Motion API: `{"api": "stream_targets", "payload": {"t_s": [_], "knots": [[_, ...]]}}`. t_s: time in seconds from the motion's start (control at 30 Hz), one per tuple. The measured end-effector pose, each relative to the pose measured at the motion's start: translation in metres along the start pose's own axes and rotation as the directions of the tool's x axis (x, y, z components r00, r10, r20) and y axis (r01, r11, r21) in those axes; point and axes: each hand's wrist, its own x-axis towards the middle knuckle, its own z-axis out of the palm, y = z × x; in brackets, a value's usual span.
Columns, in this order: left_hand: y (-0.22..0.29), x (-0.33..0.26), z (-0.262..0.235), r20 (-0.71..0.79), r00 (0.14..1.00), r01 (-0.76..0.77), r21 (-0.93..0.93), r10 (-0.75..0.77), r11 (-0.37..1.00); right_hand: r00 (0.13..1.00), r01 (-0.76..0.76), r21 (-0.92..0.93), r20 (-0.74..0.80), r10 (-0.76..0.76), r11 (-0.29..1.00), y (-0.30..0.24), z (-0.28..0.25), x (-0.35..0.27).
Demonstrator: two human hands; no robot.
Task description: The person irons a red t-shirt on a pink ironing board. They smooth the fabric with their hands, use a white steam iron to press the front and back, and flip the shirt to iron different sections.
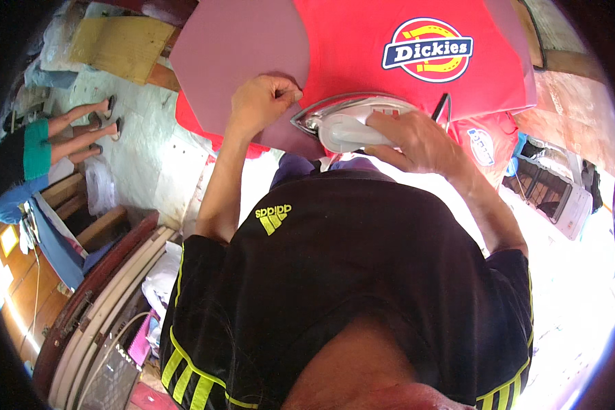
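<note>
A red cloth (352,51) with a large printed round emblem lies spread over a mauve padded ironing surface (236,58). My right hand (420,142) is wrapped round the handle of a clothes iron (342,130). The iron rests along the near edge of the cloth, its tip pointing left. My left hand (258,106) is closed, with finger and thumb pinched at the left edge of the cloth, just beyond the iron's tip. The iron's soleplate is mostly hidden.
Another red piece with a print (482,143) hangs at the right, near a pale plastic crate (557,198). On the left, another person's legs (82,123) show on the tiled floor. Wooden boards (106,225) and curved panels (109,301) stand at the lower left.
</note>
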Motion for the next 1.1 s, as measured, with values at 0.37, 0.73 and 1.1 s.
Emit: {"api": "stream_targets", "payload": {"t_s": [0.37, 0.73, 1.1], "knots": [[-0.003, 0.104, -0.068, -0.412, 0.788, -0.432, 0.161, 0.459, 0.887, 0.842, -0.142, 0.076, -0.514, 0.16, 0.987, -0.025, 0.03, 0.058], [-0.037, 0.284, -0.091, -0.367, 0.781, -0.37, 0.381, 0.506, 0.847, 0.776, -0.346, 0.012, -0.558, 0.294, 0.938, 0.014, -0.006, 0.155], [-0.046, 0.268, -0.104, -0.515, 0.727, -0.487, 0.08, 0.454, 0.87, 0.774, -0.229, -0.528, -0.608, -0.176, 0.818, 0.094, -0.047, 0.238]]}}
